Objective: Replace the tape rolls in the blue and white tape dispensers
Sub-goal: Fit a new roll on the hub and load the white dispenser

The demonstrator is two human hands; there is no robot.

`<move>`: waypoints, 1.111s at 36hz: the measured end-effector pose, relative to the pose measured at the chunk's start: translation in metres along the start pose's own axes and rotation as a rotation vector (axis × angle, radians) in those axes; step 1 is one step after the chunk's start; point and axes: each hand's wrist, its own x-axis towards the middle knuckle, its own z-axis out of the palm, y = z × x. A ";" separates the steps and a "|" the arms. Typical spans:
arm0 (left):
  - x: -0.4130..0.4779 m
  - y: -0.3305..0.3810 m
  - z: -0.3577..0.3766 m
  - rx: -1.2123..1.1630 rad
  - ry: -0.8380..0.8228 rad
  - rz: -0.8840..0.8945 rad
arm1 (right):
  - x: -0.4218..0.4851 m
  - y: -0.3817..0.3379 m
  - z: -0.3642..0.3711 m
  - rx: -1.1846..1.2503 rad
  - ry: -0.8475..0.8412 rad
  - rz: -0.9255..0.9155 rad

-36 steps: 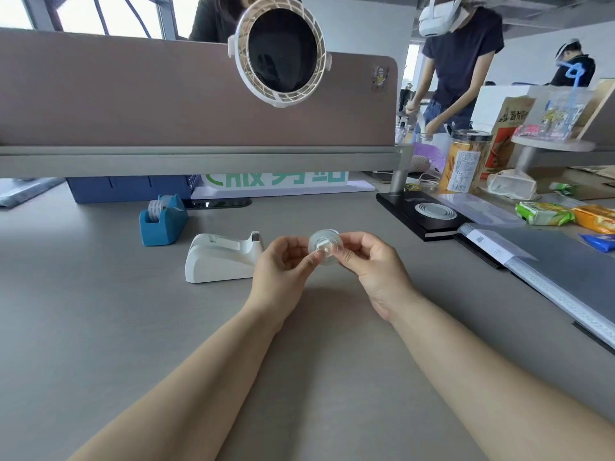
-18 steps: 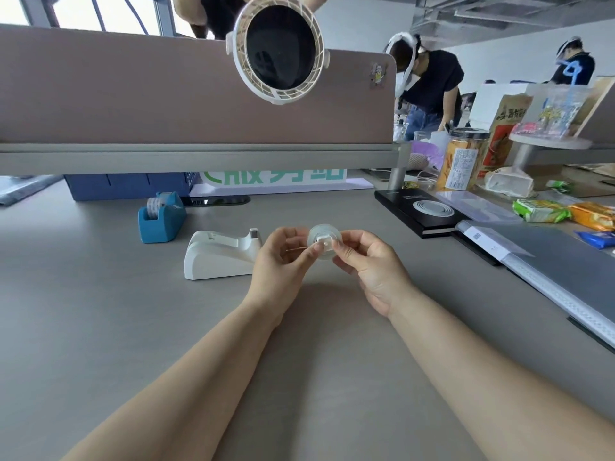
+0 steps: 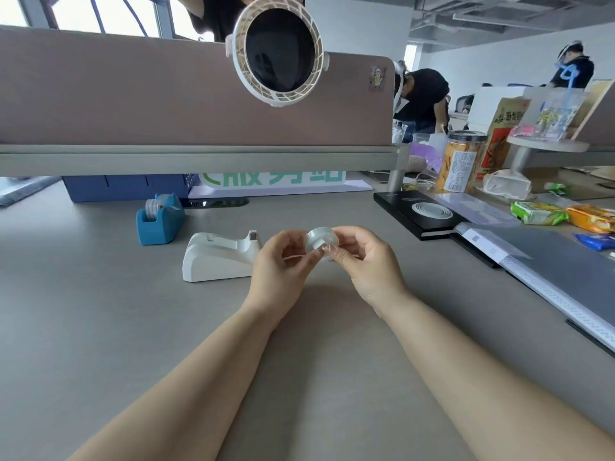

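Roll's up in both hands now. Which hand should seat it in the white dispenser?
Left, probably. The left hand sits right beside the white dispenser; the right hand is farther off, across the tape roll.

The tape roll (image 3: 321, 239) has tilted, its flat face turning upward between both hands; the background person has bent lower.

Matt grey desk (image 3: 100, 327), glossy white plastic dispenser (image 3: 216, 261), translucent shiny tape roll (image 3: 319, 239)
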 end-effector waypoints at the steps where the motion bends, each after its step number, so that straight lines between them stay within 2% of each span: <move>1: 0.000 0.000 0.000 -0.009 -0.004 -0.011 | 0.000 -0.001 0.000 0.003 -0.003 0.003; 9: 0.002 0.002 -0.005 -0.100 -0.039 -0.036 | -0.001 -0.002 0.000 0.106 -0.012 0.039; 24: 0.003 -0.002 -0.008 -0.077 -0.069 -0.065 | -0.002 -0.003 -0.002 0.186 -0.050 0.108; 30: 0.002 0.000 -0.007 0.126 0.018 0.127 | 0.000 -0.007 -0.003 0.194 0.033 0.099; 36: 0.002 -0.002 -0.005 0.156 0.010 0.150 | -0.002 -0.006 0.001 0.188 0.039 0.101; 40: 0.001 0.000 -0.002 0.072 -0.044 0.145 | -0.001 -0.002 0.000 0.184 0.022 0.128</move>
